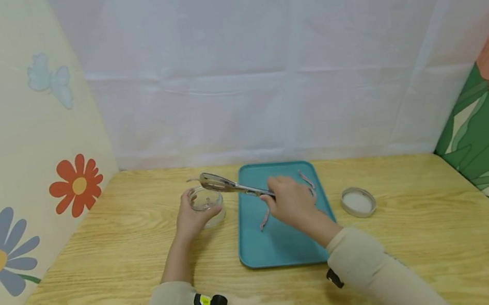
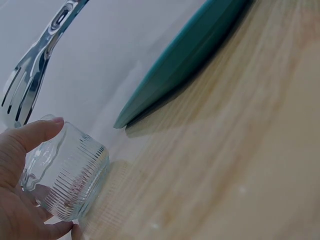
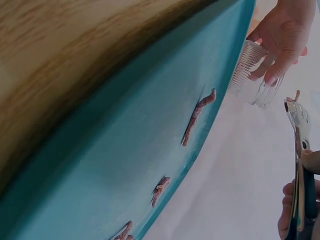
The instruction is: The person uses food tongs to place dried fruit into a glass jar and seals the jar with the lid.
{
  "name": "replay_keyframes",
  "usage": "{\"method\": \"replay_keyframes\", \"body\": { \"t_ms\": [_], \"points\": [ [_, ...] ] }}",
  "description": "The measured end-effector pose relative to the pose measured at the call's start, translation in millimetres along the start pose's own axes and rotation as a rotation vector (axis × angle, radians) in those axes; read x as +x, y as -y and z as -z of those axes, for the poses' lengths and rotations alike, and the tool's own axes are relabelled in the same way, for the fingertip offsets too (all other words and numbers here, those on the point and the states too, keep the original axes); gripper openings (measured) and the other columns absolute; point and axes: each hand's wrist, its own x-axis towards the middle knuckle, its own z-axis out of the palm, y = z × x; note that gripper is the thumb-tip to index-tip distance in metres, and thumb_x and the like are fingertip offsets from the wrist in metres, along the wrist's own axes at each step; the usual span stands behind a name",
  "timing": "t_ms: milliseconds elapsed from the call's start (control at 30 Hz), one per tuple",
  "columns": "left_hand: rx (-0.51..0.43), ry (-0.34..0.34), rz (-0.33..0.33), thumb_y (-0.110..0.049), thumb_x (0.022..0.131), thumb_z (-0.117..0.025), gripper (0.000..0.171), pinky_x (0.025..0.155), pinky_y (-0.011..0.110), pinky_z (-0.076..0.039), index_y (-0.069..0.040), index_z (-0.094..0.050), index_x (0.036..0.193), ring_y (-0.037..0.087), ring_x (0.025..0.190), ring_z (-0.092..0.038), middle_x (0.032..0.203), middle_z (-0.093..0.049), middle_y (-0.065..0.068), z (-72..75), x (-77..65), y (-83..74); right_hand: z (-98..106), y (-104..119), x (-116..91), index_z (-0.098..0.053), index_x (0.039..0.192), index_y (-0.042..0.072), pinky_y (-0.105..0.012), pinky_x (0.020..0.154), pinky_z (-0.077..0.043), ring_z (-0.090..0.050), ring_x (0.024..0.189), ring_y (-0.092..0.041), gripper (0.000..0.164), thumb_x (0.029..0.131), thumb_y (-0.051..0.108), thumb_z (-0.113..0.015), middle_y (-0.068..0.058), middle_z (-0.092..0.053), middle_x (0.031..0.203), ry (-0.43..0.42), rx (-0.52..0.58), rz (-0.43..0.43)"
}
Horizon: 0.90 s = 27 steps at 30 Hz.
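Observation:
My left hand [image 1: 189, 218] holds a clear ribbed glass jar [image 2: 75, 175] on the table, thumb and fingers round its side. Small reddish bits show through the glass. My right hand [image 1: 294, 201] grips metal tongs [image 1: 240, 188] with slotted ends, which hang over the jar's mouth. A thin reddish-brown strip [image 3: 297, 95], perhaps dried meat, sticks out from the tips of the tongs. Similar twisted strips [image 3: 197, 117] lie on the teal tray [image 1: 277, 249] beneath the right hand, which partly hides them in the head view.
To the right of the tray a round, shallow lid [image 1: 358, 202] with a pale centre lies on the wooden table [image 1: 424, 231]. A white cloth [image 1: 237, 70] hangs behind. Panels with painted flowers [image 1: 79, 186] stand at both sides.

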Motion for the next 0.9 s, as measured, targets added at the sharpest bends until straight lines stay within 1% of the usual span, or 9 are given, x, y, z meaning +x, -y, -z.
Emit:
{"method": "replay_keyframes", "body": {
  "t_ms": [200, 433, 633, 900],
  "points": [
    [-0.013, 0.01, -0.001, -0.028, 0.069, -0.073, 0.093, 0.092, 0.046, -0.028, -0.008, -0.011, 0.136, 0.037, 0.121, -0.022, 0.135, -0.021, 0.02, 0.4, -1.2, -0.1, -3.2, 0.1, -2.9, -0.037, 0.065, 0.014, -0.023, 0.036, -0.026, -0.03, 0.045, -0.01, 0.031, 0.083, 0.029, -0.058, 0.003, -0.032, 0.057, -0.003, -0.009, 0.01],
    [0.001, 0.001, -0.011, -0.027, 0.069, -0.073, 0.092, 0.092, 0.046, -0.029, -0.007, -0.013, 0.136, 0.036, 0.12, -0.024, 0.135, -0.022, 0.02, -0.3, -0.2, -0.2, -5.6, -0.9, -5.3, -0.035, 0.066, 0.015, -0.023, 0.036, -0.025, -0.028, 0.045, -0.011, 0.032, 0.083, 0.03, -0.057, 0.003, -0.03, 0.057, 0.001, -0.017, 0.006],
    [0.003, -0.007, -0.008, -0.028, 0.068, -0.073, 0.092, 0.092, 0.045, -0.028, -0.006, -0.013, 0.135, 0.036, 0.12, -0.024, 0.134, -0.023, 0.02, 0.2, 0.3, -0.8, -5.0, -2.5, -6.7, -0.036, 0.067, 0.014, -0.023, 0.037, -0.025, -0.029, 0.046, -0.012, 0.032, 0.083, 0.033, -0.057, 0.002, -0.032, 0.058, 0.007, -0.001, -0.024],
    [0.006, -0.011, -0.014, -0.026, 0.068, -0.074, 0.092, 0.093, 0.045, -0.027, -0.006, -0.014, 0.135, 0.037, 0.12, -0.024, 0.133, -0.024, 0.021, 0.2, 0.3, 0.4, -3.2, -4.7, -6.4, -0.04, 0.068, 0.015, -0.023, 0.036, -0.027, -0.031, 0.046, -0.01, 0.032, 0.081, 0.038, -0.057, 0.004, -0.034, 0.058, -0.011, -0.037, -0.054]
  ]
}}
